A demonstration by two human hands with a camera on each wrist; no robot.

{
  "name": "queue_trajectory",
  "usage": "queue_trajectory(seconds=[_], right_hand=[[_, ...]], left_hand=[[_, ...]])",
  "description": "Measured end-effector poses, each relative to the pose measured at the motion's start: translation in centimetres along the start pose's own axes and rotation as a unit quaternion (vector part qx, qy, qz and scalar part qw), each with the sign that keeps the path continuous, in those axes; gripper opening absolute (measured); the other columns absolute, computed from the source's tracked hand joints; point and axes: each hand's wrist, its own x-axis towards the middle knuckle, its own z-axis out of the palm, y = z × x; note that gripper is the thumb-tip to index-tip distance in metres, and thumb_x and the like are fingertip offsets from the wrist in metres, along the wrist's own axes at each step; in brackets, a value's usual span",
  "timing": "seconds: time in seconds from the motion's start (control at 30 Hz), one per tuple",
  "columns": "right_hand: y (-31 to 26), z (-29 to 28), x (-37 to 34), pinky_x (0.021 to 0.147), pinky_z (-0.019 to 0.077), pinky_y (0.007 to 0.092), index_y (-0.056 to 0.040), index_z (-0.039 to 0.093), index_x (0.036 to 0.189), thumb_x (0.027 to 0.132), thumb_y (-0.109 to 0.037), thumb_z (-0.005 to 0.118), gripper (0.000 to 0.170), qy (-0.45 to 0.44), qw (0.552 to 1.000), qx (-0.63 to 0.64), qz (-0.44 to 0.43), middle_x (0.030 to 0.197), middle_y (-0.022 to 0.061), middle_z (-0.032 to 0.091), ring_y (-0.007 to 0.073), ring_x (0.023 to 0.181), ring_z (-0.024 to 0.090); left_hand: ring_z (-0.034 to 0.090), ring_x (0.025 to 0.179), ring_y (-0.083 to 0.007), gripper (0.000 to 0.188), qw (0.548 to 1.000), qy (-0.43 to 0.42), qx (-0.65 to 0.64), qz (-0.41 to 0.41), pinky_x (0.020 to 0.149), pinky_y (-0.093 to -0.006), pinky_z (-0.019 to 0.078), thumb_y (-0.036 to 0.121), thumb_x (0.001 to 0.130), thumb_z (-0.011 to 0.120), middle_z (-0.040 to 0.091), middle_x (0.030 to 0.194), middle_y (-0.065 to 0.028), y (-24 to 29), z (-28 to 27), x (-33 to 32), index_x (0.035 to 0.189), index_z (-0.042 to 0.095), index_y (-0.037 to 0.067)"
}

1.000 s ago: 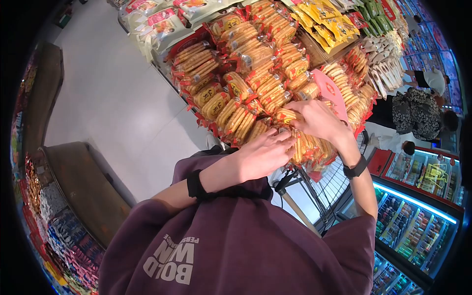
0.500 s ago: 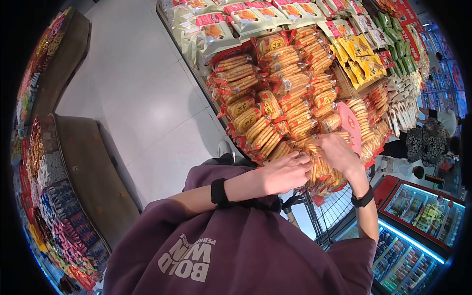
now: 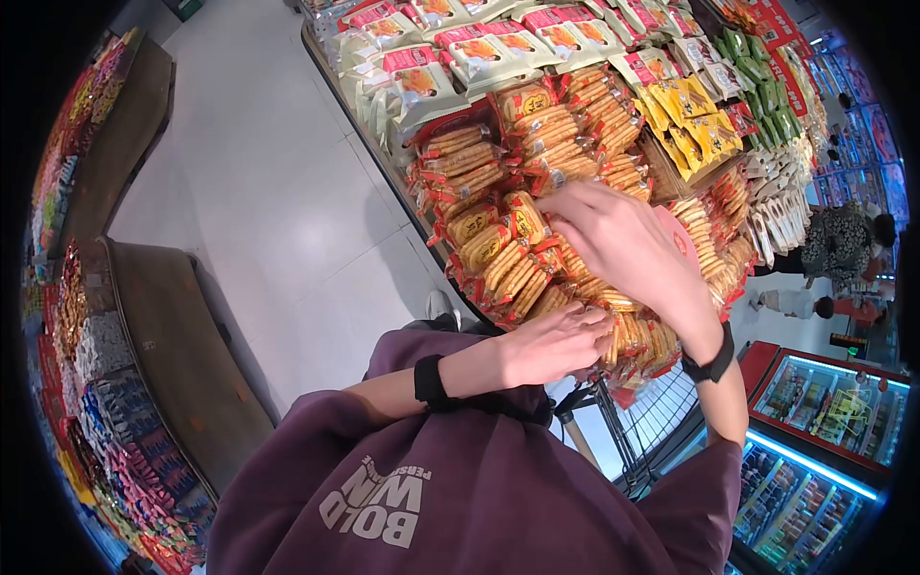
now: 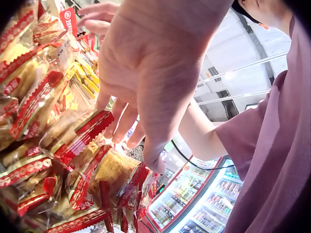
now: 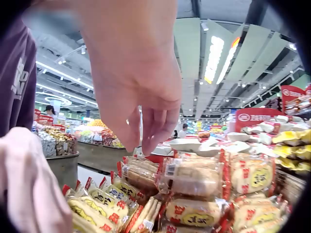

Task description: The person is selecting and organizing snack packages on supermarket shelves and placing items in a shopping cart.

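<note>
Clear packs of stacked round crackers with red ends (image 3: 513,273) fill the near part of the display. My left hand (image 3: 556,347) is at the display's front edge, fingers loosely bent over the packs; in the left wrist view its thumb is beside a cracker pack (image 4: 114,167), and contact is unclear. Over the middle of the cracker packs is my right hand (image 3: 623,240), fingers pointing down with nothing between them. The right wrist view has that hand (image 5: 138,92) just above a pack with a barcode (image 5: 189,177). A pink card (image 3: 678,235) is partly covered by my right hand.
White and pink packs (image 3: 479,48), yellow packs (image 3: 695,120) and green packs (image 3: 757,86) lie farther back. A wire cart (image 3: 652,422) stands near the display, drink coolers (image 3: 829,412) at right, brown-sided candy bins (image 3: 182,355) at left. People stand at far right.
My right hand has lifted off the front cracker packs and moved farther back and left over the display. My left hand has stayed near the front edge. The head view has shifted.
</note>
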Motion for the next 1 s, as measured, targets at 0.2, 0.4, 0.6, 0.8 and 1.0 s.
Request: queue_trajectory(seconds=[0.2, 0.4, 0.6, 0.8, 1.0], right_hand=[[1.0, 5.7, 8.0, 0.085, 0.0519, 0.0398, -0.0021, 0.056, 0.125, 0.071, 0.000, 0.074, 0.058, 0.060, 0.980, -0.129, -0.137, 0.114, 0.0122, 0.061, 0.0293, 0.109, 0.060], [3.4, 8.1, 11.3, 0.100, 0.0453, 0.0422, -0.0032, 0.051, 0.135, 0.063, -0.003, 0.079, 0.077, -0.048, 0.985, -0.124, -0.106, 0.130, 0.0158, 0.057, 0.0331, 0.120, 0.057], [4.2, 7.3, 12.1, 0.103, 0.0456, 0.0435, -0.0021, 0.054, 0.130, 0.059, -0.009, 0.080, 0.076, -0.001, 0.988, -0.041, -0.151, 0.118, 0.0160, 0.064, 0.0327, 0.113, 0.062], [2.3, 2.7, 10.2, 0.096, 0.0518, 0.0418, 0.0013, 0.053, 0.130, 0.067, -0.020, 0.080, 0.073, 0.074, 0.987, 0.114, -0.083, 0.114, 0.0221, 0.066, 0.0372, 0.108, 0.065], [1.5, -4.7, 3.0, 0.092, 0.0540, 0.0376, 0.0025, 0.046, 0.143, 0.072, -0.028, 0.079, 0.084, 0.021, 0.985, 0.138, 0.103, 0.116, 0.0254, 0.067, 0.0342, 0.102, 0.068]], left_hand=[[0.047, 0.136, -0.0274, 0.054, 0.996, 0.066, -0.058, -0.012, 0.112, -0.0463, 0.0394, 0.039, 0.096, 0.062, 0.052, 0.146, -0.0127, 0.0, -2.7, -1.7, 0.135, 0.058, 0.001], [0.064, 0.109, -0.0245, 0.032, 0.964, 0.236, -0.101, -0.070, 0.089, -0.0385, 0.0533, 0.017, 0.086, 0.077, 0.069, 0.120, -0.0081, -1.4, -6.7, -6.3, 0.114, 0.070, 0.004], [0.069, 0.091, -0.0265, 0.027, 0.922, 0.336, -0.017, -0.190, 0.079, -0.0362, 0.0555, 0.002, 0.080, 0.079, 0.073, 0.105, -0.0079, -4.4, -9.5, -10.2, 0.106, 0.072, 0.005], [0.068, 0.086, -0.0242, 0.017, 0.869, 0.412, 0.015, -0.273, 0.077, -0.0337, 0.0543, -0.002, 0.086, 0.074, 0.075, 0.100, -0.0088, -7.4, -9.8, -12.2, 0.102, 0.073, 0.003], [0.067, 0.083, -0.0208, 0.014, 0.862, 0.410, 0.009, -0.298, 0.074, -0.0321, 0.0524, 0.000, 0.090, 0.071, 0.075, 0.098, -0.0076, -8.4, -9.5, -12.1, 0.103, 0.073, 0.004]])
